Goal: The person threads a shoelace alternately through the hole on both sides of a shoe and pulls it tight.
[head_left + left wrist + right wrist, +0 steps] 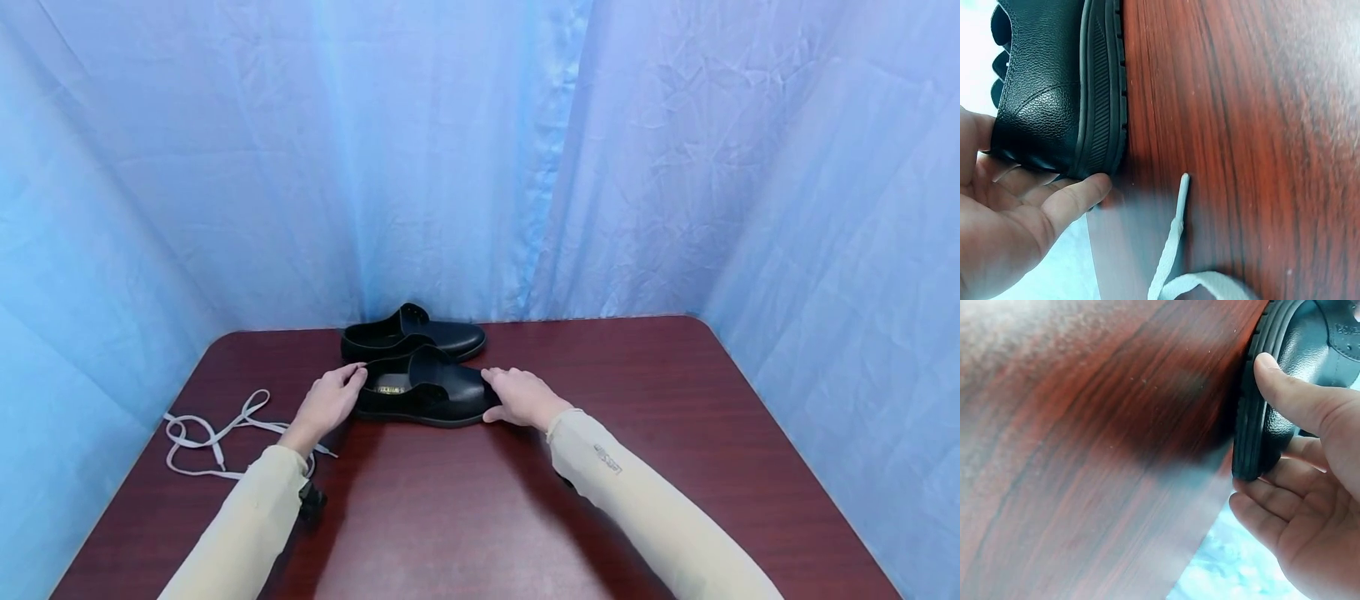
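Two black leather shoes without laces stand side by side at the back of the table, toes to the right. The nearer shoe (461, 385) has both hands on it. At its heel, my left hand (330, 400) holds on, thumb by the sole edge and fingers behind the heel in the left wrist view. My right hand (523, 398) grips the toe, its thumb (1272, 378) against the near side and the other fingers around the tip. Just behind, the farther shoe (457, 335) is partly hidden by the nearer one.
White shoelaces (206, 473) lie loosely looped on the left of the dark red wooden table (465, 517), partly under the left forearm. One lace tip (1182, 187) points toward the shoe heel. Blue curtains (450, 167) hang around the back and sides.
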The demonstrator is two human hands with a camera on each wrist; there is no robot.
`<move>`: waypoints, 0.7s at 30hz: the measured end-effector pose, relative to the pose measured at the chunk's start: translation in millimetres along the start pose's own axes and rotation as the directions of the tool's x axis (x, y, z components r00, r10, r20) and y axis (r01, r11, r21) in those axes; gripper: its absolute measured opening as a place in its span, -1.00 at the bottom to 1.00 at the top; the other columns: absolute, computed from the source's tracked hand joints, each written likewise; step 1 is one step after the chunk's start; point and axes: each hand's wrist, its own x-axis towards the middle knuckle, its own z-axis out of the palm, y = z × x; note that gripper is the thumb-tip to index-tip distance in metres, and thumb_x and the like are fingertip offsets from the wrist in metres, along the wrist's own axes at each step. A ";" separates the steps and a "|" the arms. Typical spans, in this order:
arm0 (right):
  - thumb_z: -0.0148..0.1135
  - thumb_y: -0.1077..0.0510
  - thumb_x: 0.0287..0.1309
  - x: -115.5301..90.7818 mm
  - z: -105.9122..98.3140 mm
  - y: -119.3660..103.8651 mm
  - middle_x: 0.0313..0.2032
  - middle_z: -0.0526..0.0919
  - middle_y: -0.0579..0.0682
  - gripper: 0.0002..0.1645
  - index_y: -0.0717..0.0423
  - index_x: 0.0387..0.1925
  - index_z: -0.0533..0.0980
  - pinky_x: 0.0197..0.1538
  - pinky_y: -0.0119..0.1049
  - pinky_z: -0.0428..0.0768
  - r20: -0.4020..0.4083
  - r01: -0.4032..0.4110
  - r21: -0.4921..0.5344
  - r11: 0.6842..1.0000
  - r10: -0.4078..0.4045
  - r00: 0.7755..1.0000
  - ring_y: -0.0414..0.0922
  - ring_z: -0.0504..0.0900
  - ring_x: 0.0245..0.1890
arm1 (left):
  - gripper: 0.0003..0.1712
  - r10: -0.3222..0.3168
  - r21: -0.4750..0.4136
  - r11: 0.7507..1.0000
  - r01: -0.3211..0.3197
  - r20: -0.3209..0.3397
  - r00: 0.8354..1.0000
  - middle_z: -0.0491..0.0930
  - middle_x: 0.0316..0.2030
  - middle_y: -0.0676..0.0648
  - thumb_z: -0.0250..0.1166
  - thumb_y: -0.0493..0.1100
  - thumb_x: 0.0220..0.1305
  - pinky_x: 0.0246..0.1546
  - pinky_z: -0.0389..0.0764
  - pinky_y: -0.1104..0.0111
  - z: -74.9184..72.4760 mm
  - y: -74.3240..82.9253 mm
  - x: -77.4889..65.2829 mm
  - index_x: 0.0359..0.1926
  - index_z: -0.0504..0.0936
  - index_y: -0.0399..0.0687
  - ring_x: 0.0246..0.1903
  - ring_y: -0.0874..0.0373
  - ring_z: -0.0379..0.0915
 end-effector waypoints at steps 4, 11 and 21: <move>0.44 -0.07 0.23 -4.0 1.2 2.1 0.31 0.49 0.14 -0.11 0.21 0.45 0.32 0.27 -0.03 0.47 -0.011 -0.017 0.023 1.000 0.017 1.000 0.11 0.53 0.23 | -0.41 0.014 0.018 1.000 -0.014 -0.017 1.000 0.37 0.37 -0.34 -0.12 0.02 0.63 0.32 0.22 -0.19 3.1 3.4 -1.4 0.44 0.37 -0.24 0.37 -0.31 0.24; 0.53 -0.04 0.12 -15.6 -2.7 4.2 0.14 0.61 0.15 -0.10 0.21 0.39 0.38 0.16 -0.04 0.54 -0.014 -0.054 0.064 0.996 0.055 0.998 0.07 0.61 0.05 | -0.42 0.016 0.005 1.000 -0.016 -0.009 1.000 0.39 0.35 -0.34 -0.10 0.02 0.62 0.31 0.22 -0.21 12.6 11.5 -11.8 0.43 0.38 -0.24 0.35 -0.33 0.26; 0.58 -0.08 0.04 -51.3 1.5 19.2 0.10 0.63 0.15 -0.03 0.16 0.41 0.37 0.16 0.00 0.55 -0.008 -0.108 0.061 0.992 0.108 0.994 0.08 0.61 0.04 | -0.47 0.088 0.036 0.996 -0.087 -0.038 0.995 0.55 0.23 -0.28 -0.01 0.01 0.60 0.23 0.32 -0.21 35.1 26.1 -34.5 0.36 0.50 -0.19 0.23 -0.26 0.44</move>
